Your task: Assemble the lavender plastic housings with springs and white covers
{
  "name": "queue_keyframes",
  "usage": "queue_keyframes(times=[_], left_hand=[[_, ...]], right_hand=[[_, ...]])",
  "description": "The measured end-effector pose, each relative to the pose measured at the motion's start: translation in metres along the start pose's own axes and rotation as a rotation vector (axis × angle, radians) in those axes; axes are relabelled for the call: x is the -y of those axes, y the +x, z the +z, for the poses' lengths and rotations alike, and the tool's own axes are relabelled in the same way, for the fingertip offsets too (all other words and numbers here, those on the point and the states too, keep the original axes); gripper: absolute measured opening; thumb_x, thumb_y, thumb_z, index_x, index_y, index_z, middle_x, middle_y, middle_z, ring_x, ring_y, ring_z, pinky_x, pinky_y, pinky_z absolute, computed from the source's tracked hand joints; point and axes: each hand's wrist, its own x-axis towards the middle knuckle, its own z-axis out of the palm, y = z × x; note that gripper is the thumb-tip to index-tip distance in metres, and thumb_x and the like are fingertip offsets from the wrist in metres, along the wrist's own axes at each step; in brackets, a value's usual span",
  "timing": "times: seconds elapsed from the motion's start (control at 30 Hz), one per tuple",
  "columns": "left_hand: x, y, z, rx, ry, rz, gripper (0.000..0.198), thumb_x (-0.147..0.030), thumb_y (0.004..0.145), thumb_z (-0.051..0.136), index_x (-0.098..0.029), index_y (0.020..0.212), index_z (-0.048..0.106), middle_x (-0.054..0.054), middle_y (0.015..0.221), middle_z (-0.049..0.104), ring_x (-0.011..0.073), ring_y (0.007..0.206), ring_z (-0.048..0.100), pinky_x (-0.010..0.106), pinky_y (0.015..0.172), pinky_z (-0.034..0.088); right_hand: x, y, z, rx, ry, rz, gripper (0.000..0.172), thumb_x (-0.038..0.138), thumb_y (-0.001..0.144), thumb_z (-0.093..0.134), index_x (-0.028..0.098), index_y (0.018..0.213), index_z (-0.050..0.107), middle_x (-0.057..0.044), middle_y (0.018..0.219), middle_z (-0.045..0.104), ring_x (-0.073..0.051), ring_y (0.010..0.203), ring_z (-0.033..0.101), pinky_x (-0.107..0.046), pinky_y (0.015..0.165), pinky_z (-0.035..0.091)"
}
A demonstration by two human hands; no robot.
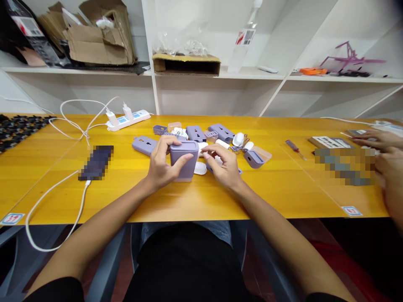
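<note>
The matte lavender plastic box-shaped case (pixel 184 161) stands upright in both hands and looks light, stiff and slightly slippery, best held by its flat long sides. The left hand (pixel 160 163) spans it in a wide grip, thumb across the front, while the right hand's curled fingertips (pixel 205 155) sit at its other side, touching or just beside it. Lavender plastic casings (pixel 144 145) and white oval plastic parts (pixel 200 168) lie around it on a yellow wooden table (pixel 195 201).

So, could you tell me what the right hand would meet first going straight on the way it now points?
The right hand would probably first meet the lilac plastic case in the left hand, though depth is unclear.
</note>
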Motion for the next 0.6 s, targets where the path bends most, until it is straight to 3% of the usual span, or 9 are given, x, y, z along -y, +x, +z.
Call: queue_keyframes(times=[0.1,0.23,0.43,0.6], left_hand=[[0.006,0.002,-0.001,-0.01,-0.155,-0.168,0.042,-0.05,0.097,0.08,-0.022,0.12,0.06,0.009,0.116,0.07,0.0198,0.099,0.073,0.031,0.084,0.059],[0.011,0.006,-0.004,-0.047,-0.27,-0.238,0.045,-0.059,0.101,0.074,-0.021,0.122,0.059,0.008,0.112,0.069,0.0192,0.096,0.072,0.03,0.085,0.058],[0.014,0.008,-0.009,-0.07,-0.252,-0.214,0.043,-0.062,0.106,0.063,-0.023,0.122,0.064,0.011,0.118,0.07,0.0237,0.105,0.069,0.036,0.094,0.056],[0.012,0.008,-0.009,-0.065,-0.235,-0.174,0.034,-0.056,0.11,0.056,-0.024,0.118,0.067,0.011,0.12,0.072,0.0264,0.115,0.068,0.042,0.107,0.052]], right_hand=[[-0.004,-0.001,-0.001,0.208,-0.186,-0.061,0.017,0.033,0.103,0.068,0.022,0.115,0.073,-0.012,0.108,0.079,-0.032,0.104,0.064,-0.049,0.094,0.054],[-0.003,-0.006,0.001,0.453,-0.502,-0.126,0.038,0.039,0.099,0.073,0.014,0.128,0.071,-0.02,0.121,0.076,-0.043,0.122,0.054,-0.059,0.103,0.045],[0.003,-0.008,0.005,0.603,-0.688,-0.141,0.028,0.031,0.099,0.069,0.013,0.121,0.07,-0.021,0.113,0.078,-0.043,0.121,0.052,-0.054,0.094,0.038],[0.001,-0.011,0.01,0.608,-0.678,-0.196,0.022,0.018,0.095,0.063,0.013,0.115,0.07,-0.021,0.112,0.078,-0.04,0.121,0.054,-0.052,0.094,0.035]])
